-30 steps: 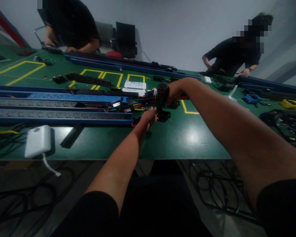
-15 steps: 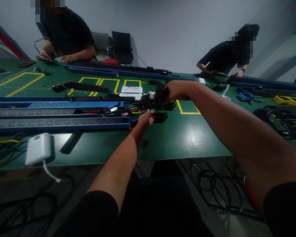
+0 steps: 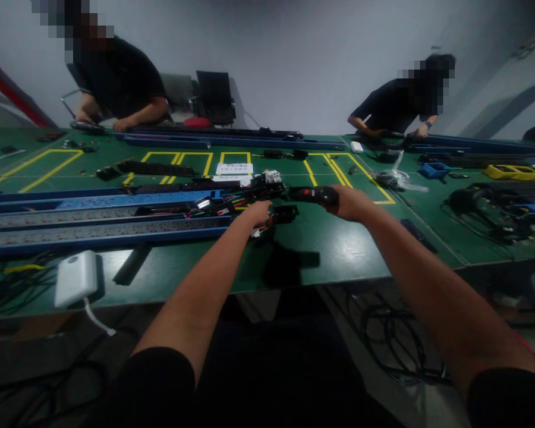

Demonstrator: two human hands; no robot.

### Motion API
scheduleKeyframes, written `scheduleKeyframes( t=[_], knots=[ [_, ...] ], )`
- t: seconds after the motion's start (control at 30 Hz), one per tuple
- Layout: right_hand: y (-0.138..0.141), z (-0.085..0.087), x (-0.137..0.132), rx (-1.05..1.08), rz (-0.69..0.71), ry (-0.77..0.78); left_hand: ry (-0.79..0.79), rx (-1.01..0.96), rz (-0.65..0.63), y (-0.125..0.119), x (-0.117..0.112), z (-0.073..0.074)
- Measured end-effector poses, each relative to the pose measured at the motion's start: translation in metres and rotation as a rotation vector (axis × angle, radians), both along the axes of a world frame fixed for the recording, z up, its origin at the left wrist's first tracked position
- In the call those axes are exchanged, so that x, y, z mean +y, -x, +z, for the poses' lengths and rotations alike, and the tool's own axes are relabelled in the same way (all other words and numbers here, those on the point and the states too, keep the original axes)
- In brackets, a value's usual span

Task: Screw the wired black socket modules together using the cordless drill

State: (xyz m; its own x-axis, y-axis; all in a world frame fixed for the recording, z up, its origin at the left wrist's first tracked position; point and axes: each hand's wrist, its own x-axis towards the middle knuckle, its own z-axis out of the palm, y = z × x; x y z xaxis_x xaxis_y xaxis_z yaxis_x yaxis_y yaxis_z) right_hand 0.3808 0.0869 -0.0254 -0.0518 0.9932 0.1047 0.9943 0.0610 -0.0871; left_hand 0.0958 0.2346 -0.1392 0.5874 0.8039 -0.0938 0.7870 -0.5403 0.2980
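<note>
My left hand (image 3: 259, 213) is closed on a small black plastic housing (image 3: 288, 213), with thin coloured wires and a white connector (image 3: 255, 233) beside the fingers. To its right, my right hand (image 3: 350, 203) is wrapped round a black electric screwdriver (image 3: 312, 194) with a red mark. The screwdriver lies nearly level, its front end pointing left toward another black part (image 3: 270, 190) above the housing. Whether its tip touches anything is too dark to tell. Long blue metal channels (image 3: 196, 236) with wired black modules (image 3: 216, 208) lie left of my left hand.
A white adapter (image 3: 76, 278) and a dark strip (image 3: 132, 264) lie near the table's front edge. Across the green table (image 3: 339, 255) two people (image 3: 116, 77) work. Blue (image 3: 434, 171) and yellow bins (image 3: 512, 172) and black cables (image 3: 477, 208) are at the right.
My right hand has moved right and turned the screwdriver from upright to nearly level. My left hand stays on the black housing. The view has shifted slightly.
</note>
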Motion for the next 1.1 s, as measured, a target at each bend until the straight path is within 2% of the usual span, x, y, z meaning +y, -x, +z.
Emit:
scheduleKeyframes(
  t=[0.1,0.17,0.23,0.33,0.4,0.5,0.63,0.77,0.9,1.03,1.1],
  knots=[
    [-0.013,-0.038,-0.028,0.109,-0.007,-0.117,0.032,-0.098,0.024,0.022,0.007,0.01],
    [-0.017,-0.057,-0.042,0.111,-0.003,-0.144,0.044,-0.19,0.071,0.044,0.002,0.008],
    [-0.018,-0.072,-0.051,0.081,0.005,-0.141,-0.006,-0.254,0.114,0.069,-0.014,0.001],
    [-0.014,-0.091,-0.059,0.033,0.013,-0.104,-0.176,-0.315,0.171,0.102,-0.048,-0.016],
    [-0.011,-0.103,-0.063,0.016,0.023,-0.099,-0.225,-0.328,0.156,0.117,-0.072,-0.026],
    [-0.006,-0.122,-0.068,0.01,0.025,-0.115,-0.231,-0.261,0.189,0.128,-0.098,-0.039],
    [0.001,-0.143,-0.075,0.012,-0.005,-0.128,-0.292,-0.209,0.232,0.129,-0.111,-0.055],
    [0.009,-0.154,-0.078,-0.025,-0.008,-0.105,-0.342,-0.243,0.194,0.13,-0.107,-0.078],
    [0.011,-0.155,-0.078,-0.073,0.025,-0.046,-0.421,-0.365,0.151,0.133,-0.1,-0.098],
    [0.009,-0.142,-0.076,0.003,0.07,0.025,-0.466,-0.385,0.165,0.136,-0.095,-0.104],
    [0.017,-0.131,-0.073,0.057,0.058,-0.038,-0.496,-0.373,0.174,0.137,-0.093,-0.104]
  ],
)
